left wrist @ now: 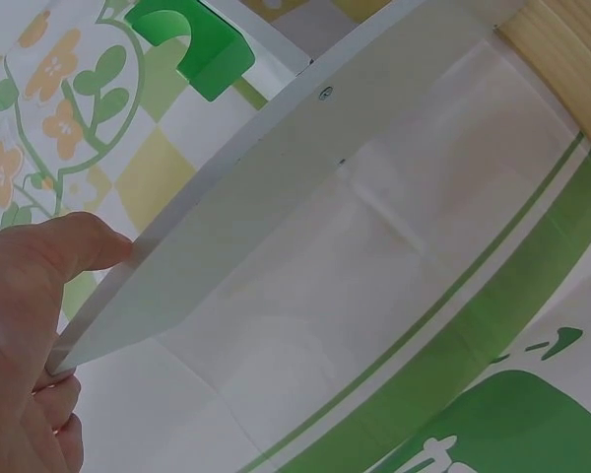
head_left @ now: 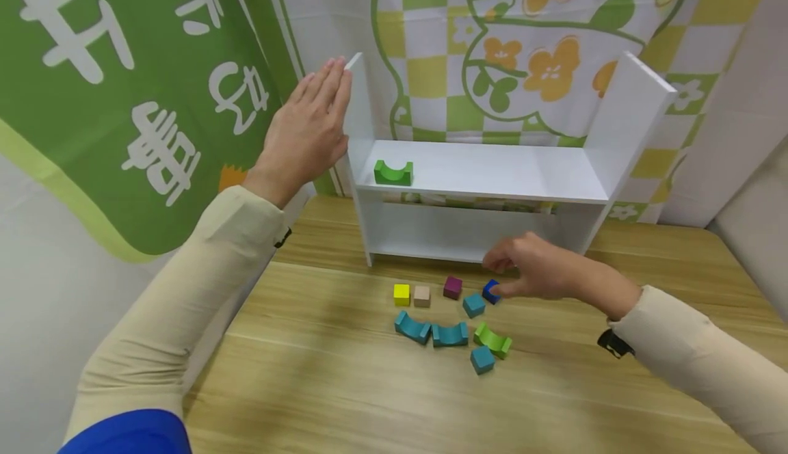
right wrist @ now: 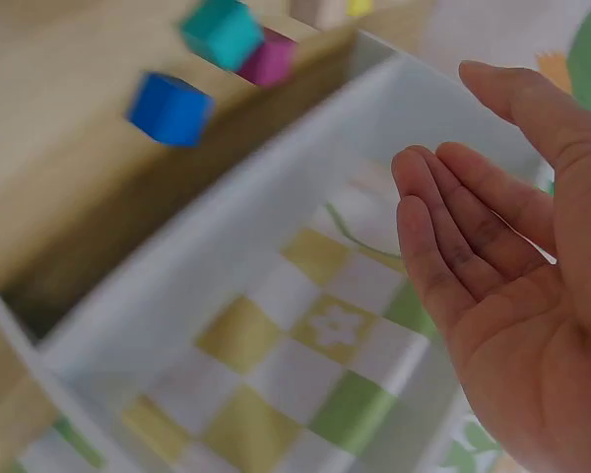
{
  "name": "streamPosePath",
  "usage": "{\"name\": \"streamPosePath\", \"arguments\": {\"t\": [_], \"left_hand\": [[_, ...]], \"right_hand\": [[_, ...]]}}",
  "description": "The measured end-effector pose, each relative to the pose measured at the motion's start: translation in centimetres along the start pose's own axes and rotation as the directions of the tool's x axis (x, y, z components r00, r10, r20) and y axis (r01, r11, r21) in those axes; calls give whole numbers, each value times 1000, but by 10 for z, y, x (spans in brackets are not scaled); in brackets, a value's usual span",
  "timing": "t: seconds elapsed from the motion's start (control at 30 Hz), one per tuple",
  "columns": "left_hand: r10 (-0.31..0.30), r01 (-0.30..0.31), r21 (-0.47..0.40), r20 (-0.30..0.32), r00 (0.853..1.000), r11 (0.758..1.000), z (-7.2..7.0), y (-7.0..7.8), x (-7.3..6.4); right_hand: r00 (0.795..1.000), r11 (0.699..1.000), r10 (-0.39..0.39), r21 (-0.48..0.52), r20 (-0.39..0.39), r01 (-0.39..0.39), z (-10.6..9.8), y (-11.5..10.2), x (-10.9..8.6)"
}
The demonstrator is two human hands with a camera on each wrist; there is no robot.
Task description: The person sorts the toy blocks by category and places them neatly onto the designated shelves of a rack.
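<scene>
A white two-tier shelf [head_left: 480,167] stands at the back of the table. At its left upright panel, my left hand [head_left: 310,122] steadies the upper part, fingers extended upward. The left wrist view shows the thumb at the panel's edge and fingertips around its other side, partly hidden. My right hand [head_left: 542,269] hovers before the lower tier, fingers slightly bent and holding nothing. Nearest to it is a dark blue cube [head_left: 490,291], overlapped by the thumb in the head view but apart in the right wrist view. A green arched block [head_left: 394,174] sits at the upper tier's left end.
On the wooden table [head_left: 345,385] lie a yellow cube [head_left: 401,295], a beige cube [head_left: 421,296], a purple cube [head_left: 452,288], teal cubes [head_left: 474,305], teal arched blocks [head_left: 450,334] and a light green arched block [head_left: 492,340]. Printed cloth [head_left: 431,85] hangs behind.
</scene>
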State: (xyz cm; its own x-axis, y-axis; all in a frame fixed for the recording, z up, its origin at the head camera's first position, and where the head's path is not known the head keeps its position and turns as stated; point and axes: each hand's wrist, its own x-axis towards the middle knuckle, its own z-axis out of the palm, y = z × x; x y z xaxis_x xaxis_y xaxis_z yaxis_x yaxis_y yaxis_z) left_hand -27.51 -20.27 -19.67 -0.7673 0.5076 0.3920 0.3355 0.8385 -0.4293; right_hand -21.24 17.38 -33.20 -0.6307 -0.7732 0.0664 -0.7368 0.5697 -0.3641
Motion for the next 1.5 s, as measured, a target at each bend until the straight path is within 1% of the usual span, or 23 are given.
{"name": "streamPosePath", "arguments": {"t": [0.17, 0.2, 0.37, 0.53, 0.7, 0.83, 1.1, 1.23, 1.33, 1.5], "left_hand": [[-6, 7, -4, 11, 1000, 1000, -1, -1, -1], [-6, 6, -4, 12, 1000, 1000, -1, -1, -1], [-7, 7, 0, 13, 1000, 1000, -1, -1, -1], [-7, 7, -13, 17, 1000, 1000, -1, 0, -1], [-4, 5, -15, 18, 1000, 1000, -1, 1, -1], [-4, 4, -13, 8, 1000, 1000, -2, 1, -1], [-4, 4, -27, -10, 1000, 1000, -1, 1, 0], [-7, 7, -28, 0, 1000, 1000, -1, 1, 0], [-8, 8, -31, 6, 1000, 999, 0, 1, 0], [-4, 3, -37, -4, 1000, 999, 0, 1, 1]], "right_hand": [[999, 999, -28, 37, 26, 27, 27, 10, -17], [999, 999, -25, 49, 36, 23, 32, 12, -20], [995, 994, 12, 110, 99, -23, 57, 17, -30], [989, 988, 54, 133, 139, -72, 80, 21, -37], [992, 985, 47, 161, 118, -66, 98, 25, -41], [993, 978, 74, 189, 90, -90, 106, 25, -43], [989, 972, 139, 187, 45, -145, 117, 28, -43], [987, 970, 159, 185, 20, -160, 119, 29, -43], [988, 970, 154, 188, 3, -151, 119, 30, -44], [992, 973, 125, 197, -9, -120, 116, 33, -43]]}}
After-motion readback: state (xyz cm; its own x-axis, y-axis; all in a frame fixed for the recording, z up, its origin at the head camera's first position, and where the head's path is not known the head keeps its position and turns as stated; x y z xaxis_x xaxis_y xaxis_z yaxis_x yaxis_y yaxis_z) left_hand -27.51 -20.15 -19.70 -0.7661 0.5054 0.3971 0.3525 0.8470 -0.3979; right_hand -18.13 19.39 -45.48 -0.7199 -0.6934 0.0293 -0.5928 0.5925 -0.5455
